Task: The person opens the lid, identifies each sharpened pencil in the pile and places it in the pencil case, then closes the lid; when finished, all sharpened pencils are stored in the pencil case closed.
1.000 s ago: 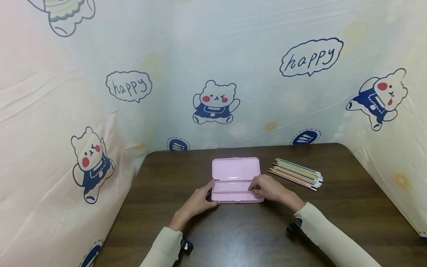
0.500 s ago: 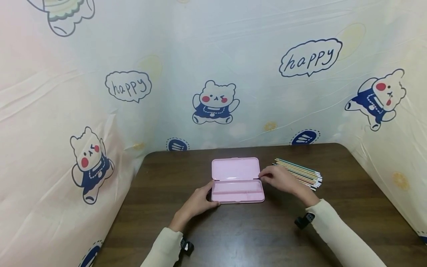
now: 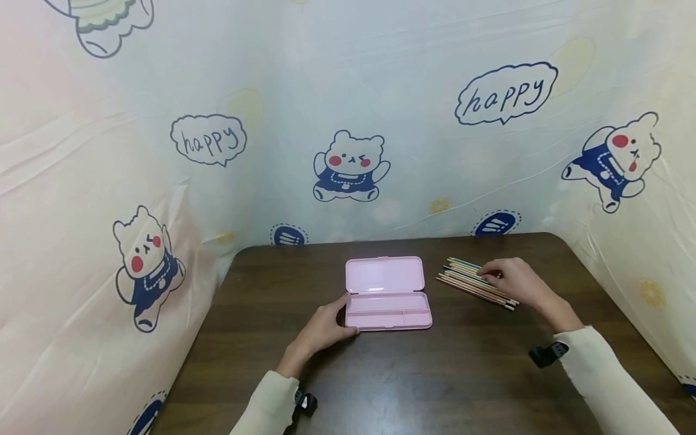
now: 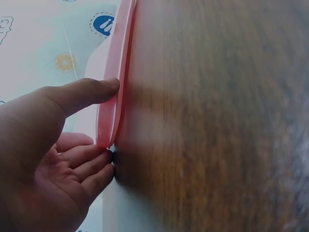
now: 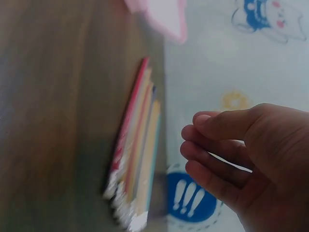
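Note:
An open pink pencil case (image 3: 385,275) lies on the table, its lid folded back and its divided tray bare. With the thumb against the front side and the fingers at the left end, my left hand (image 3: 322,329) holds its corner; the left wrist view shows the thumb pressed to the case wall (image 4: 110,108). Right of the case lies a bundle of thin pencils (image 3: 467,286), side by side and slanted. Over their far right part hovers my right hand (image 3: 518,281), its fingers loosely bent with nothing between them. In the right wrist view the fingertips stand apart from the pencils (image 5: 136,150).
The dark wooden table (image 3: 391,380) has rounded far corners. Behind it and along both sides hangs a pale curtain (image 3: 413,175) printed with bears and words. A small black camera sits on each wrist, below the light sleeves.
My right hand has left the tray of the pencil case and moved right, past the lid's hinge, to over the pencils. The left hand and the case have stayed in place.

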Demonstrator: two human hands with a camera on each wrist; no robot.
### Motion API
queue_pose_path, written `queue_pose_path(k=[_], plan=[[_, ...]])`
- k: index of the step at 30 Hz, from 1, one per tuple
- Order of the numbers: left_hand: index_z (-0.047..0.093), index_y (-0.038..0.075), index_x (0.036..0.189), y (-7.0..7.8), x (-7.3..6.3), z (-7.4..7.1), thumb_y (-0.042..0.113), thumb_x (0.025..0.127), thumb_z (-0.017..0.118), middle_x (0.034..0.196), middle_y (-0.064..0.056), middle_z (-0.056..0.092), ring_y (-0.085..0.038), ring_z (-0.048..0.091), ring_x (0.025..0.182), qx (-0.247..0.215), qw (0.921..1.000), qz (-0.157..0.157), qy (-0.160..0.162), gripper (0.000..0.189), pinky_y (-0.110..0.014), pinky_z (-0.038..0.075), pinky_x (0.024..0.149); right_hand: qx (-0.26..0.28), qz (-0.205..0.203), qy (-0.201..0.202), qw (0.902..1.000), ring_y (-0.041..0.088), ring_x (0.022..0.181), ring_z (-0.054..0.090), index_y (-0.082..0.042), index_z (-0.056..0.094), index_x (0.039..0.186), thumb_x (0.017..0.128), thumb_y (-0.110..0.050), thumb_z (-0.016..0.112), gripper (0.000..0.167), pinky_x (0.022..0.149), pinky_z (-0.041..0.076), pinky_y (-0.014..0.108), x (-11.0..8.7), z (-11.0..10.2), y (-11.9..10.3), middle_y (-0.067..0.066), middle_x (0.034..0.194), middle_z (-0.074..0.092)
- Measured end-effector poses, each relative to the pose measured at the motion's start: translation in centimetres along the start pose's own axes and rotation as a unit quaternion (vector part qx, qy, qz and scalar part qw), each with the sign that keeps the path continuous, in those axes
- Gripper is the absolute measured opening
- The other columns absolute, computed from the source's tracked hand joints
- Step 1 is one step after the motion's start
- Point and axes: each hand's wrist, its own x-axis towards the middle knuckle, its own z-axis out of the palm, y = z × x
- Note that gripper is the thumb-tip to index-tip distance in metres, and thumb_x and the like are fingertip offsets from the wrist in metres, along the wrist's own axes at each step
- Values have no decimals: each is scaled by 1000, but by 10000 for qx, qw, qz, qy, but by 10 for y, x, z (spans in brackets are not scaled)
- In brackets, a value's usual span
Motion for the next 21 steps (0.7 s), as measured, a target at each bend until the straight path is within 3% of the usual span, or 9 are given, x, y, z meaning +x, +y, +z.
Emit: queue_pose_path(k=[6,10,21], plan=[[35,14,168,-2,-1,1,34,92,84,168,-12,45,-33,51,151,1,10000,-44,19,93,-55,42,123,-72,345,-316,9989,18,80,67,-3,82,103,97,-3,72,12,71,61,42,-17,9,33,13,97,80],[34,15,168,-3,-2,1,34,93,84,169,-11,44,-33,50,151,-44,10000,-31,13,93,-56,42,123,-83,380,-323,9987,20,83,68,-7,83,100,95,-3,74,11,74,61,46,-25,18,47,12,97,80],[32,12,168,-3,-1,2,34,94,83,170,-12,42,-33,49,152,-6,10000,-26,-12,93,-55,41,123,-243,342,-156,9990,19,79,62,-9,81,92,90,0,77,10,72,56,46,-35,35,50,6,90,76]])
